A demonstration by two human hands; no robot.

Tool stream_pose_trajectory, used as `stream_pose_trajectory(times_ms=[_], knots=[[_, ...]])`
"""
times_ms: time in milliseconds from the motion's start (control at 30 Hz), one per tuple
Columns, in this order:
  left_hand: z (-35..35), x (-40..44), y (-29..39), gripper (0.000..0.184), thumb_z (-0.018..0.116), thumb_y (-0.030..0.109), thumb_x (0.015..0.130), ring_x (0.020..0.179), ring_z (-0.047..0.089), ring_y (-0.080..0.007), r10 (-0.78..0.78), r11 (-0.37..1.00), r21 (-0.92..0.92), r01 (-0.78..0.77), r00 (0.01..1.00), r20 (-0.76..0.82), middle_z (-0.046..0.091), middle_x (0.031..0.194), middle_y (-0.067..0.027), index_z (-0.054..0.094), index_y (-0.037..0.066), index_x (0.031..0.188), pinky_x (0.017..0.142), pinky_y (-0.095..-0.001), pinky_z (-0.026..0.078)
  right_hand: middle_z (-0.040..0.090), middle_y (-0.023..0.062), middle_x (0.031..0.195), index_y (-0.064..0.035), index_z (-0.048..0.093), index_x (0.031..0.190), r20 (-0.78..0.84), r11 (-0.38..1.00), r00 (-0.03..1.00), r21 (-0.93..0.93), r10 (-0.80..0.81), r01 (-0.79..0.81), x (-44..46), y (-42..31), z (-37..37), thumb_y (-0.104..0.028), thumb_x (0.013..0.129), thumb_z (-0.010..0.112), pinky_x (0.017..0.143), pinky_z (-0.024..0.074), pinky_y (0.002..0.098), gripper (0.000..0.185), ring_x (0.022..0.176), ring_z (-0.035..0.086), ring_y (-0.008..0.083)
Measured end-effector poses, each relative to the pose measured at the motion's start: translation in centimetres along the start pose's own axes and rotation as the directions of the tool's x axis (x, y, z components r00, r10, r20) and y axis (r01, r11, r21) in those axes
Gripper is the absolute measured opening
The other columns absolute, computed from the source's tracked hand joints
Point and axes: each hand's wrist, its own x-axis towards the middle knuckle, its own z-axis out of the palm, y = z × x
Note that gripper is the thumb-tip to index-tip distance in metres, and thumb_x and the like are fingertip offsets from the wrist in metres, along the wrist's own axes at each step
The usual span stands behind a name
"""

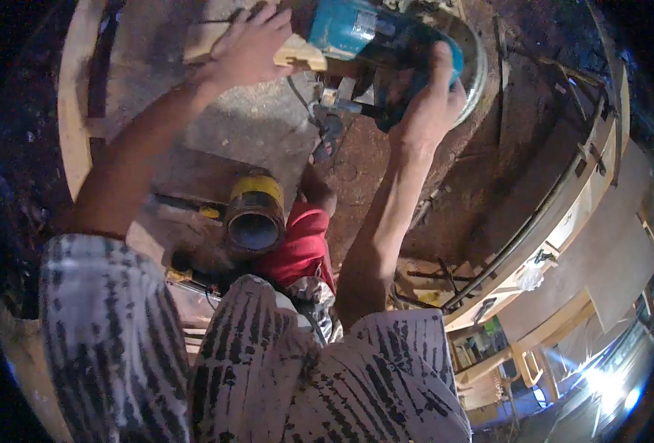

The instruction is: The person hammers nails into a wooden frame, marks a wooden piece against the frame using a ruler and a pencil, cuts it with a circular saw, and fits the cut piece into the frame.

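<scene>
My right hand (429,111) is closed around the dark handle end of a teal power saw (345,28), with the thumb lying along its top. A curved metal rim shows just beyond that hand. My left hand (249,52) lies across a pale piece of wood (303,53), its fingers reaching over the far side and its thumb on the near side. The wood's right end comes close to the saw's body. Part of the saw is cut off by the top of the view, and its blade cannot be made out.
A dark pipe-like cylinder with a yellow band (257,214) stands below my left forearm. Beside it are a red cloth garment (297,240) and someone's leg and foot. Wooden framing (556,251) and large panels (593,258) lie on the right, near bright lights.
</scene>
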Motion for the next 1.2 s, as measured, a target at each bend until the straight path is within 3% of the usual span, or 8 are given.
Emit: stream_pose_trajectory(times_ms=[67, 167, 433, 633, 733, 867, 967, 1200], knots=[[-0.3, -0.7, -0.5, 0.074, 0.076, 0.056, 0.079, 0.132, 0.045, -0.0309, 0.104, 0.992, 0.105, -0.075, 0.949, -0.299, 0.053, 0.137, -0.0102, 0.061, 0.004, 0.129, 0.100, -0.0522, 0.045, 0.059, 0.0010, 0.063, -0.0032, 0.067, 0.086, 0.032, 0.999, 0.999, -0.044, -0.026, 0.028, -0.1, 0.0, -0.8, -0.029, 0.096, 0.072, 0.045, 0.0366, 0.0266, 0.028, 0.048, 0.049, 0.0098], [-2.7, -0.9, -0.6, 0.082, 0.070, 0.062, 0.084, 0.139, 0.039, -0.0316, 0.056, 0.997, 0.047, -0.057, 0.998, 0.028, 0.048, 0.146, -0.0100, 0.054, 0.003, 0.139, 0.106, -0.0546, 0.042, 0.061, -0.0001, 0.066, -0.0024, 0.071, 0.092, 0.101, 0.956, 0.991, -0.273, -0.082, 0.107, -0.3, -0.6, -3.0, -0.020, 0.090, 0.078, 0.047, 0.0371, 0.0261, 0.020, 0.051, 0.051, 0.0078], [0.5, -1.8, -0.9, 0.088, 0.069, 0.065, 0.085, 0.141, 0.038, -0.0315, 0.022, 1.000, 0.017, -0.022, 1.000, 0.006, 0.046, 0.149, -0.0104, 0.049, 0.005, 0.146, 0.110, -0.0588, 0.037, 0.075, 0.0160, 0.091, 0.0047, 0.068, 0.116, 0.456, 0.688, 0.832, -0.494, -0.317, 0.533, 0.3, -2.9, -6.2, -0.008, 0.083, 0.074, 0.073, 0.0545, 0.0418, 0.036, 0.077, 0.070, 0.0283], [-2.0, -11.3, -0.8, 0.089, 0.077, 0.058, 0.080, 0.146, 0.033, -0.0343, -0.257, 0.959, -0.144, 0.246, 0.965, -0.061, 0.045, 0.153, -0.0100, 0.049, 0.006, 0.147, 0.114, -0.0603, 0.033, 0.071, 0.0248, 0.090, -0.0039, 0.064, 0.116, 0.788, 0.002, 0.563, -0.581, -0.249, 0.814, 0.1, -8.3, -1.2, -0.023, 0.082, 0.077, 0.078, 0.0572, 0.0538, 0.041, 0.087, 0.070, 0.0458], [-4.2, -21.6, -3.4, 0.091, 0.081, 0.056, 0.078, 0.140, 0.041, -0.0372, -0.525, 0.846, -0.102, 0.523, 0.851, 0.011, 0.049, 0.149, -0.0165, 0.050, 0.003, 0.145, 0.111, -0.0602, 0.036, 0.071, 0.0231, 0.090, -0.0058, 0.064, 0.116, 0.825, -0.188, 0.556, -0.565, -0.104, 0.803, -2.0, -8.5, 3.4, -0.021, 0.085, 0.072, 0.079, 0.0580, 0.0539, 0.036, 0.088, 0.072, 0.0432], [-3.0, -32.6, -5.1, 0.088, 0.088, 0.047, 0.069, 0.130, 0.049, -0.0407, -0.674, 0.705, -0.206, 0.679, 0.551, -0.492, 0.054, 0.139, -0.0181, 0.053, 0.007, 0.139, 0.102, -0.0634, 0.041, 0.073, 0.0190, 0.099, -0.0082, 0.064, 0.119, 0.879, -0.237, 0.458, -0.421, 0.133, 0.876, -4.1, -6.5, 9.0, -0.018, 0.091, 0.064, 0.083, 0.0589, 0.0510, 0.029, 0.096, 0.074, 0.0382], [-12.3, -37.2, 0.1, 0.086, 0.090, 0.041, 0.067, 0.126, 0.051, -0.0419, -0.856, 0.485, -0.383, 0.786, 0.339, -0.389, 0.056, 0.137, -0.0181, 0.055, 0.006, 0.137, 0.100, -0.0557, 0.045, 0.074, 0.0169, 0.108, -0.0091, 0.069, 0.111, 0.923, -0.253, 0.369, -0.333, 0.111, 0.908, -7.2, -0.9, 13.5, -0.019, 0.094, 0.061, 0.082, 0.0595, 0.0479, 0.021, 0.099, 0.074, 0.0362], [-15.1, -39.8, 7.3, 0.082, 0.095, 0.024, 0.064, 0.113, 0.058, -0.0396, -0.883, 0.368, -0.692, 0.621, 0.000, -0.470, 0.060, 0.121, -0.0190, 0.057, 0.002, 0.133, 0.096, -0.0484, 0.048, 0.071, 0.0109, 0.123, -0.0095, 0.072, 0.123, 0.841, -0.188, 0.437, -0.395, 0.319, 0.899, -13.6, 5.0, 22.0, -0.023, 0.097, 0.061, 0.092, 0.0573, 0.0422, 0.031, 0.116, 0.069, 0.0294]])
